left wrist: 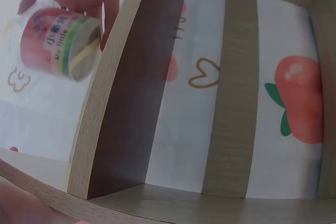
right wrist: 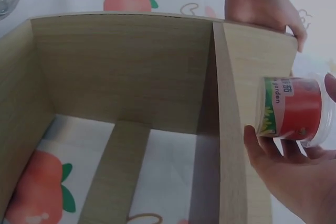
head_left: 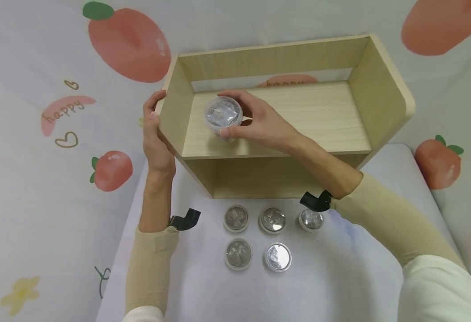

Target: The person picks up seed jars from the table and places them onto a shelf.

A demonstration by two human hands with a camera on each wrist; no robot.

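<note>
Upper centre in the head view, the right hand is pinching a clear cylindrical plastic tub, the left hand gripping the pale wooden shelf unit at its left side. Centre right in the right-wrist view, the tub's long axis is pointing at the middle board.

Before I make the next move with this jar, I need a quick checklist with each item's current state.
1. Right hand gripping the jar: ok.
2. Left hand holding the side of the shelf: ok.
3. Jar resting on the upper board: not ok; it is held off the board, its underside showing in the left wrist view.
4. Five other jars upright on the table: ok.
5. Jar's clear top tightly sealed: cannot tell.
</note>
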